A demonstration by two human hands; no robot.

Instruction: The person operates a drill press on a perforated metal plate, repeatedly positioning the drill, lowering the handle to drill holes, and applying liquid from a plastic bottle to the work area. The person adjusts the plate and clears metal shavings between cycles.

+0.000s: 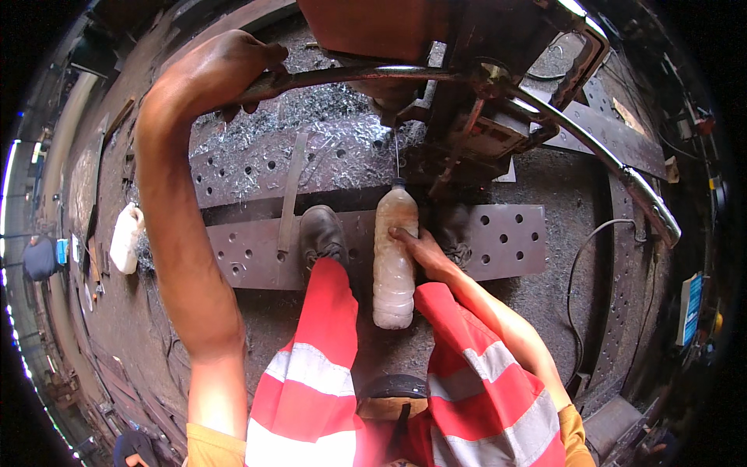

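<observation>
Bottle: the clear plastic bottle [395, 284], holding a cloudy whitish liquid, stands at the centre of the frame between my knees, its dark cap [398, 182] toward the top. A thin spout [398, 156] runs up from the cap. I judge that it is held this way to bring the spout near the underside of the machine [373, 27], upper centre; whether the spout's tip touches anything I cannot tell.

Right hand [424, 251]: closed about the bottle's right side, near mid-height, the remaining fingers hidden behind it. A grip at the middle probably allows the bottle to be both steered and squeezed.

Left hand [229, 66]: upper left, wrapped round the end of the long bar [366, 73]. The bar meets the machine at a hub [490, 80]; gripping far from that hub should give the best leverage.

Plates: shavings [319, 117] lie thick over the upper drilled plate [264, 167]. A flat strip [292, 191] bridges from it to the lower plate [506, 241]. My boots [323, 233] are set on either side of the bottle, presumably for a steady seat.

Surroundings: a white jug [126, 239] sits on the floor at left; a cable [572, 296] curves at right.
</observation>
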